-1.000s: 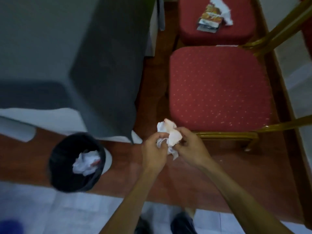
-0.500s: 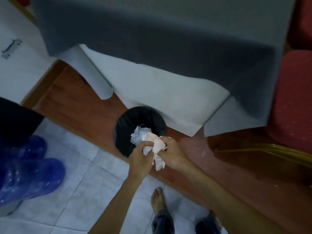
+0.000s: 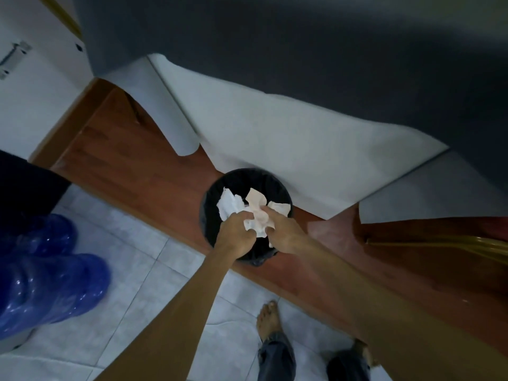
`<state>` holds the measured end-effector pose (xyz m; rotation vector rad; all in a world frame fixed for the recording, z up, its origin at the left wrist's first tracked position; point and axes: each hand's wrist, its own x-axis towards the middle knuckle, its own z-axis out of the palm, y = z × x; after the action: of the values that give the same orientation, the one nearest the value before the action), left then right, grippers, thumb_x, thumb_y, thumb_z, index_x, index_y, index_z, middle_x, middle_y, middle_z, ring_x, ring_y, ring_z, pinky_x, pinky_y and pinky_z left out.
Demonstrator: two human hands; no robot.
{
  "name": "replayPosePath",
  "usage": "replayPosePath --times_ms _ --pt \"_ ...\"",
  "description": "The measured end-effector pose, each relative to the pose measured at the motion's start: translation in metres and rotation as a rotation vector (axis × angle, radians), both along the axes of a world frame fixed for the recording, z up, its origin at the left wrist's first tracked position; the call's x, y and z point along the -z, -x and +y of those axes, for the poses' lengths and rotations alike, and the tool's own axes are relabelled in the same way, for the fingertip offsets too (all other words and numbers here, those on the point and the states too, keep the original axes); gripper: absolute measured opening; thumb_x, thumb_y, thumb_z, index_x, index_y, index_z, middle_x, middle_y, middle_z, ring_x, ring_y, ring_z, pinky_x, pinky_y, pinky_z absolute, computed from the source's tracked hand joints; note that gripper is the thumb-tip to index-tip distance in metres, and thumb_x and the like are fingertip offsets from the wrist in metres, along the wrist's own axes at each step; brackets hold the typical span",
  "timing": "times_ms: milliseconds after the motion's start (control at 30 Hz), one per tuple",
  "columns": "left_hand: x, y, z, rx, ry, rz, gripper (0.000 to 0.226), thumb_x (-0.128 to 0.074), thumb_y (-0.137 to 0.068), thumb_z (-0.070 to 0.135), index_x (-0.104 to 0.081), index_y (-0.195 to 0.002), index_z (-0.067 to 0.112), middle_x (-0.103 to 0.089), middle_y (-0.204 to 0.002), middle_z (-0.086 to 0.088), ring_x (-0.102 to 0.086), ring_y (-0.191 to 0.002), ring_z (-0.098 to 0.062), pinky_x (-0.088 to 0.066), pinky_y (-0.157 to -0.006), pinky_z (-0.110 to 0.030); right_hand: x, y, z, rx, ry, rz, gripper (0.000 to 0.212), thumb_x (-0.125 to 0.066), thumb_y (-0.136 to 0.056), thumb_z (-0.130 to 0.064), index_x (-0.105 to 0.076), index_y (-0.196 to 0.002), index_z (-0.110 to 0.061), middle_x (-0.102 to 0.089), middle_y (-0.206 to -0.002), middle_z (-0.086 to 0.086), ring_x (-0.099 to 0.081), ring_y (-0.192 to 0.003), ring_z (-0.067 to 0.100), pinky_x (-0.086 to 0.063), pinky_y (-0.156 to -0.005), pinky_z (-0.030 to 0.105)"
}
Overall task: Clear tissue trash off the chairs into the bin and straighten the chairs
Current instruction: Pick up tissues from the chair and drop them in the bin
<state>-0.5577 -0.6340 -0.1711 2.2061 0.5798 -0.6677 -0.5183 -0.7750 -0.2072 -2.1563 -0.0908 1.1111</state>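
In the head view, one round black bin [image 3: 209, 224] stands on the wooden floor strip [image 3: 132, 171] at the centre of the frame. Directly above its mouth, the left hand [image 3: 233, 237] and right hand [image 3: 286, 235] meet around one crumpled tissue wad [image 3: 257, 220]. The fingers [image 3: 242, 215] of both hands are curled and pinching it from either side. One more white tissue [image 3: 228, 206] already lies inside the bin, at its upper left.

A grey cloth [image 3: 275, 50] hangs over a white cloth [image 3: 275, 144] across the upper half. Part of one gold chair frame [image 3: 453, 242] shows at the right edge. Two blue translucent containers [image 3: 49, 292] sit at the lower left on the tiled floor [image 3: 137, 270]. Two bare feet [image 3: 269, 320] stand at the bottom centre.
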Motion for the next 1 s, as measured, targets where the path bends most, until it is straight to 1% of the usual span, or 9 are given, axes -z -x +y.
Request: replayPosePath --times_ms 133,200,267,300,433,633,767,900,1000 --pt "-0.013 -0.01 0.007 0.053 -0.047 -0.005 0.046 -0.054 -0.091 0.008 -0.058 -0.136 0.019 -0.06 -0.136 -0.006 -0.057 -0.12 -0.024 -0.043 -0.091 -0.021 -0.008 -0.004 -0.004 -0.013 0.003 -0.027 0.061 -0.04 -0.104 -0.014 -0.02 -0.159 -0.031 -0.038 -0.156 0.013 -0.051 -0.129 0.031 -0.038 -0.081 0.018" --pt "-0.017 -0.016 0.01 0.052 -0.066 -0.006 0.048 -0.056 -0.09 0.009 -0.056 -0.137 0.02 -0.063 -0.125 -0.009 -0.061 -0.103 -0.021 -0.044 -0.082 -0.018 -0.011 -0.007 -0.004 -0.032 0.004 -0.043 0.06 -0.041 -0.104 -0.015 -0.021 -0.159 -0.029 -0.029 -0.162 0.011 -0.042 -0.138 0.031 -0.038 -0.09 0.019" --pt "-0.021 -0.019 0.012 0.053 -0.072 -0.007 0.048 -0.056 -0.091 0.011 -0.054 -0.138 0.02 -0.063 -0.114 -0.01 -0.058 -0.079 -0.013 -0.042 -0.062 -0.012 -0.017 -0.009 -0.004 -0.055 0.001 -0.054 0.058 -0.042 -0.104 -0.016 -0.024 -0.158 -0.027 -0.024 -0.164 0.009 -0.035 -0.143 0.031 -0.036 -0.106 0.027" --pt "-0.024 -0.019 0.012 0.056 -0.077 -0.012 0.047 -0.056 -0.091 0.013 -0.053 -0.138 0.02 -0.062 -0.116 -0.012 -0.058 -0.077 -0.013 -0.04 -0.059 -0.011 -0.02 -0.009 -0.004 -0.059 -0.004 -0.06 0.058 -0.043 -0.104 -0.016 -0.025 -0.158 -0.026 -0.023 -0.165 0.009 -0.034 -0.144 0.031 -0.034 -0.109 0.029" --pt "-0.046 -0.013 0.009 0.068 -0.13 -0.038 0.047 -0.061 -0.091 0.019 -0.053 -0.137 0.021 -0.057 -0.137 -0.011 -0.061 -0.112 -0.024 -0.04 -0.081 -0.018 -0.041 -0.002 -0.01 -0.045 -0.024 -0.103 0.054 -0.044 -0.103 -0.016 -0.034 -0.155 -0.024 -0.032 -0.161 0.012 -0.036 -0.144 0.031 -0.035 -0.11 0.031" --pt "-0.117 -0.002 -0.01 0.107 -0.108 -0.153 0.045 -0.059 -0.09 0.013 -0.057 -0.135 0.018 -0.061 -0.135 -0.004 -0.053 -0.126 -0.023 -0.038 -0.092 -0.02 -0.119 0.009 -0.04 0.001 -0.08 -0.2 0.047 -0.046 -0.102 -0.018 -0.048 -0.147 -0.026 -0.052 -0.149 0.002 -0.048 -0.137 0.022 -0.039 -0.109 0.027" --pt "-0.179 -0.01 -0.036 0.061 -0.013 -0.294 0.039 -0.062 -0.091 0.013 -0.064 -0.13 0.017 -0.065 -0.132 0.0 -0.06 -0.121 -0.017 -0.044 -0.102 -0.025 -0.201 0.015 -0.076 0.065 -0.14 -0.328 0.043 -0.048 -0.102 -0.018 -0.052 -0.145 -0.021 -0.054 -0.148 -0.002 -0.049 -0.136 0.016 -0.036 -0.108 0.02" --pt "-0.25 -0.006 -0.08 -0.088 0.174 -0.424 0.033 -0.063 -0.091 0.012 -0.067 -0.123 0.019 -0.068 -0.121 0.005 -0.062 -0.103 -0.006 -0.044 -0.088 -0.017 -0.282 0.049 -0.126 0.248 -0.184 -0.426 0.038 -0.054 -0.101 -0.02 -0.059 -0.138 -0.024 -0.059 -0.14 -0.009 -0.053 -0.13 0.006 -0.04 -0.107 0.022" --pt "-0.293 -0.006 -0.124 0.011 0.256 -0.49 0.031 -0.064 -0.09 0.015 -0.068 -0.119 0.023 -0.07 -0.116 0.008 -0.064 -0.102 -0.005 -0.045 -0.087 -0.016 -0.331 0.066 -0.164 0.357 -0.174 -0.47 0.036 -0.057 -0.099 -0.021 -0.061 -0.135 -0.025 -0.062 -0.135 -0.012 -0.055 -0.125 0.003 -0.042 -0.106 0.023"
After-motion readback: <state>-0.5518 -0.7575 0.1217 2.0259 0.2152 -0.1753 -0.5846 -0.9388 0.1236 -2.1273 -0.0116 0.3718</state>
